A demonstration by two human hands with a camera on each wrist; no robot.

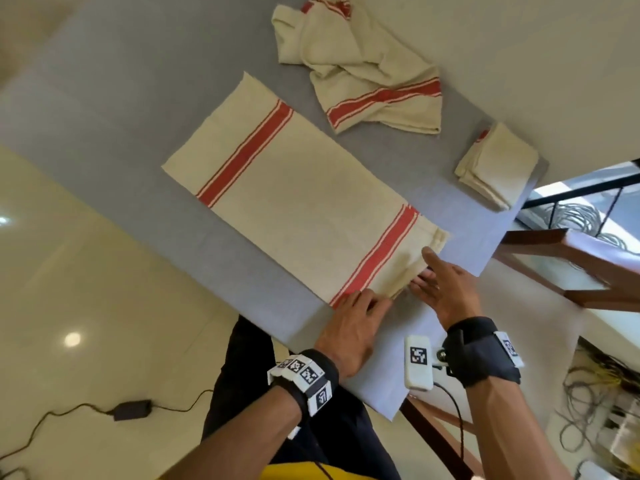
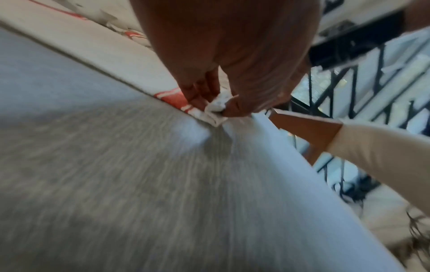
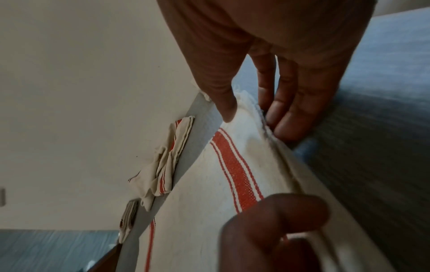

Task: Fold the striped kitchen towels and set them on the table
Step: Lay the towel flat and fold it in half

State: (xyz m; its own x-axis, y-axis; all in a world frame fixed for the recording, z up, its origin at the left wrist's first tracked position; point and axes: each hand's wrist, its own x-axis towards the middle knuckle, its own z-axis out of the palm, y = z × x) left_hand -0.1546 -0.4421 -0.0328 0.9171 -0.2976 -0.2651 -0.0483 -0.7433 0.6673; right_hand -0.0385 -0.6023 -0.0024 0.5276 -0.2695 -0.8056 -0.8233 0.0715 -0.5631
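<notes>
A cream towel with red stripes (image 1: 304, 188) lies flat on the grey table (image 1: 138, 98), one short end toward me. My left hand (image 1: 360, 303) pinches its near corner; the left wrist view shows the cloth bunched between thumb and fingers (image 2: 216, 108). My right hand (image 1: 427, 271) holds the same short end further right. Its thumb lies on top and its fingers (image 3: 286, 125) are tucked under the hem. A crumpled striped towel (image 1: 367, 74) lies at the back of the table. A small folded towel (image 1: 498, 164) sits near the right edge.
The table's right edge runs close to my right hand. A wooden rail (image 1: 571, 258) and a black metal railing stand beyond it. Cables and a power adapter (image 1: 133, 408) lie on the tiled floor.
</notes>
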